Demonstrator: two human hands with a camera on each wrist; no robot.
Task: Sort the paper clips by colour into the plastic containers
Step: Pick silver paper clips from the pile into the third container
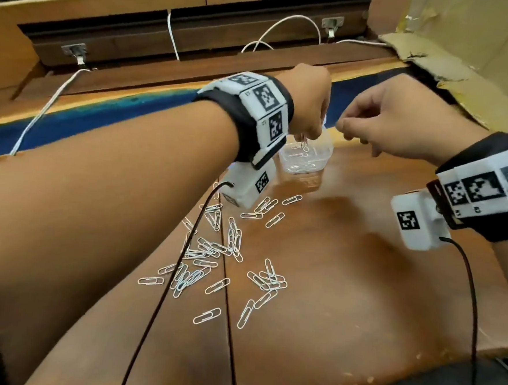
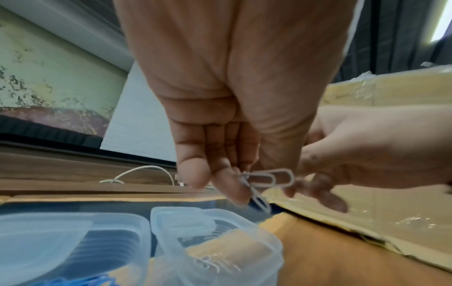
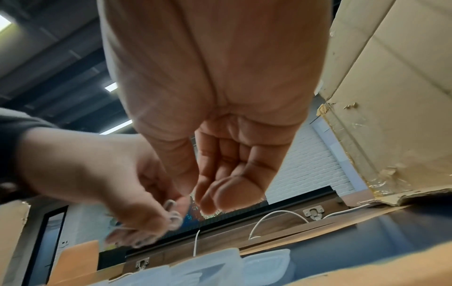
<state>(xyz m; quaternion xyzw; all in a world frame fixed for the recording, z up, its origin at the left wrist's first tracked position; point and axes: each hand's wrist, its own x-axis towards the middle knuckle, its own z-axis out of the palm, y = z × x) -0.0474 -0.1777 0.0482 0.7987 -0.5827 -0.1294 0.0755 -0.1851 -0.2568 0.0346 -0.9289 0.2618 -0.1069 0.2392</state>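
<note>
Pinching paper clips (image 2: 266,180) above container (image 1: 305,156), left hand (image 1: 310,106); right hand (image 1: 401,124) curled.

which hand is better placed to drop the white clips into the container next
Left. The left hand pinches white paper clips directly above the clear container, which already holds some, so it likely only needs to let go. The right hand is beside it, apparently holding nothing.

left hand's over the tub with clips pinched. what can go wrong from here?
1. The left hand pinches two white paper clips that seem hooked together; released, they may snag on a finger or fall past the rim of the clear container.
2. The neighbouring container holds blue clips; a stray drop could mix colours.
3. The wrist camera cable trails across the loose clips and might drag them.
</note>
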